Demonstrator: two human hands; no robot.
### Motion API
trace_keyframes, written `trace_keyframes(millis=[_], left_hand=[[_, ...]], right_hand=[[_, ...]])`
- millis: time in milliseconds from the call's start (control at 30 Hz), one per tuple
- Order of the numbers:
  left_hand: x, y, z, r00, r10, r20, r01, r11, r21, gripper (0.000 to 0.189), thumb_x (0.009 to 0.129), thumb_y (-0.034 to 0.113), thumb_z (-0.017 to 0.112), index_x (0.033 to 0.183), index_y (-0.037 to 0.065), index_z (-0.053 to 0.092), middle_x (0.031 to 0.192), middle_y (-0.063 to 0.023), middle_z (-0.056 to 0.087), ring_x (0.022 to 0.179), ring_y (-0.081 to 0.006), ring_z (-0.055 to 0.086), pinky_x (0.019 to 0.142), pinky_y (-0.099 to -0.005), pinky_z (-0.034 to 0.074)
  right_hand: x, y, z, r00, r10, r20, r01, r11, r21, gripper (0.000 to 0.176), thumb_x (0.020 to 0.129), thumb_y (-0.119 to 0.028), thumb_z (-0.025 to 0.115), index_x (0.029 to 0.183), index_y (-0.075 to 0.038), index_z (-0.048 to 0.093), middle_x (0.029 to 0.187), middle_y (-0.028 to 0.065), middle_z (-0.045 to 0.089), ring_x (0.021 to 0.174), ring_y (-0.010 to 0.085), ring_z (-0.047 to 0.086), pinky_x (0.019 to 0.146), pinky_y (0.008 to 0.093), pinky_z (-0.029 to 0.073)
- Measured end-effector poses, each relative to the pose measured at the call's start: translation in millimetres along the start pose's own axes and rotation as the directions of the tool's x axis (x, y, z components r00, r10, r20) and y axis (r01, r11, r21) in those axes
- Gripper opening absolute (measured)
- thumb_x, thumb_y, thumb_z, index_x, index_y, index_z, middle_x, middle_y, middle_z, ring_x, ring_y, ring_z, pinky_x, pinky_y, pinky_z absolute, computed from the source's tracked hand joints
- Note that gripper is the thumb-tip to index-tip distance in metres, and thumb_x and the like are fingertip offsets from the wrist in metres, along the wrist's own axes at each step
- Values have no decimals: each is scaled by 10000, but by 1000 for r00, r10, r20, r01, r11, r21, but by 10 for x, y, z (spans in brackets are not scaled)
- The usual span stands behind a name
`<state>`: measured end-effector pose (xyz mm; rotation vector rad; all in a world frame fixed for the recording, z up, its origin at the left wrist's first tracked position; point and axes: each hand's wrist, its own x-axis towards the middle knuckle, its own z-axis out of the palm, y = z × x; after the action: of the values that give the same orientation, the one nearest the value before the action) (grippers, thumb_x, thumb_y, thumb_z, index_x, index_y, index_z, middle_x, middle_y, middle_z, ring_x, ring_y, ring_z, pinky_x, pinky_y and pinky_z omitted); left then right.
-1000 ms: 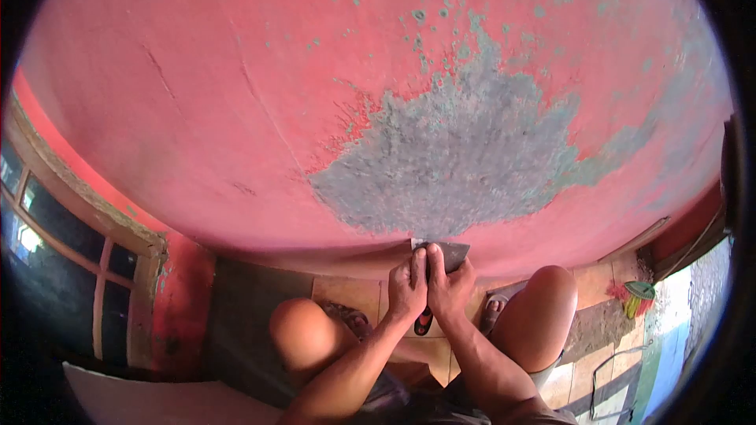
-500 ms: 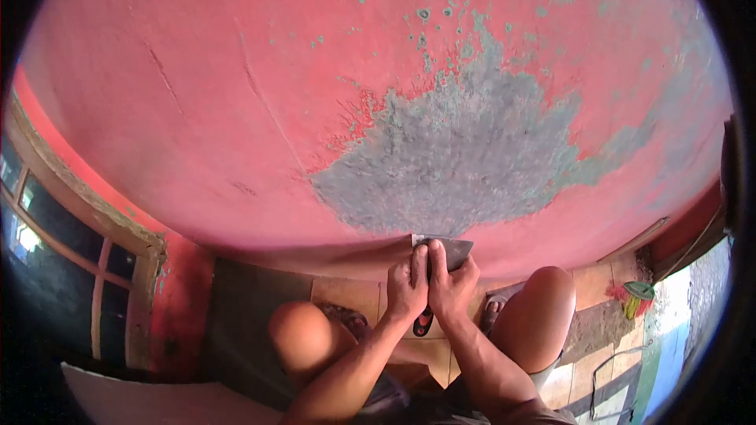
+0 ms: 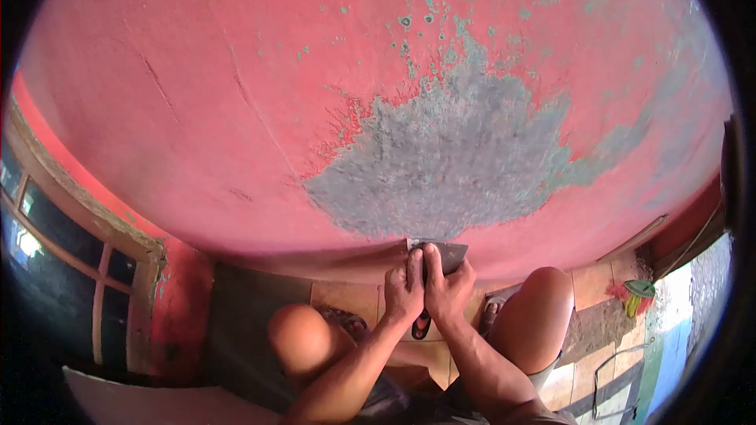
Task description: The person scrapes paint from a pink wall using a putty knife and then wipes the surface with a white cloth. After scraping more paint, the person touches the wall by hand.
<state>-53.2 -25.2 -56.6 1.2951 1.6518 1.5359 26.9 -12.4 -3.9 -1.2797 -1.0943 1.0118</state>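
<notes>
Both hands grip one scraper (image 3: 450,255) with a wide dark blade and a black-and-red handle. My left hand (image 3: 402,290) is wrapped round it from the left, thumb pointing up along the blade. From the right, my right hand (image 3: 449,290) closes on the same tool, its thumb beside the other. The blade's edge lies at the bottom of a bare grey patch (image 3: 449,157) on the red wall (image 3: 236,118). The handle's end shows below my wrists.
My bent knees flank my arms, over a tiled floor (image 3: 587,287). A wood-framed window (image 3: 94,275) stands at the left. Toward the right lie a broom head with coloured bristles (image 3: 636,297) and a thin bent rod (image 3: 596,382).
The scraper and both hands have shifted slightly left and a touch lower against the wall. The view of the wall has also moved a little left.
</notes>
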Motion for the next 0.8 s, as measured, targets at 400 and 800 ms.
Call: trace_keyframes(millis=[400, 800], left_hand=[[-35, 0, -26, 998, -61, 25, 60, 997, 47, 489, 1068, 328, 466, 830, -69, 621, 659, -240, 603, 594, -307, 631, 559, -435, 441], [-18, 84, -45, 997, -76, 5, 76, 996, 45, 480, 1070, 338, 453, 878, -57, 646, 716, -261, 627, 689, -382, 672, 606, -452, 465]], right_hand=[[-23, 187, 6, 998, -59, 16, 58, 998, 30, 266, 953, -195, 702, 934, 70, 687, 819, 92, 729, 764, 97, 634, 689, 292, 518], [14, 148, 21, 1000, -1, 23, 0, 1000, 17, 278, 946, -208, 706, 911, 67, 689, 785, 110, 719, 738, 104, 614, 677, 315, 522]])
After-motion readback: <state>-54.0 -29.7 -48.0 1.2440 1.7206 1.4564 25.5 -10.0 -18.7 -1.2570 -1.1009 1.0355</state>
